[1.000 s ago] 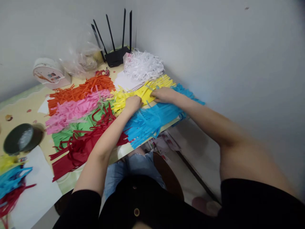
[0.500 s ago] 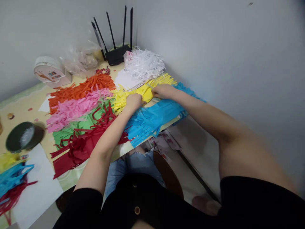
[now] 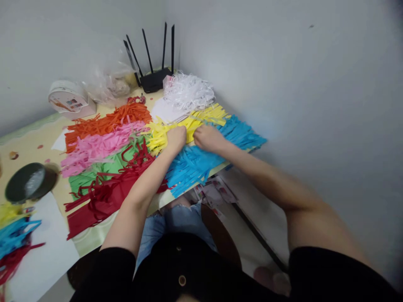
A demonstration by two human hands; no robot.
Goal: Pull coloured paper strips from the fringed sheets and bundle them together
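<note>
My left hand (image 3: 176, 138) is closed, knuckles up, where the yellow paper strips (image 3: 198, 119) meet the blue paper strips (image 3: 192, 161). Close by on the right, my right hand (image 3: 208, 138) is also closed over the same border, its fingers bent down. What the fingertips pinch is hidden under both hands. The yellow bundle lies just beyond them, and the blue fringe spreads out on the near side and to the right.
Left of my hands lie orange (image 3: 116, 119), pink (image 3: 103, 144), green (image 3: 116, 165) and dark red strips (image 3: 110, 197). White shreds (image 3: 190, 92), a router (image 3: 155, 79), a plastic bag (image 3: 110, 86) and a box (image 3: 71, 100) stand behind. A dark bowl (image 3: 19, 184) sits at the left.
My right hand has drawn back from the yellow strips toward the blue ones and closer to my left hand. More blue fringe shows at the right. The view has shifted slightly.
</note>
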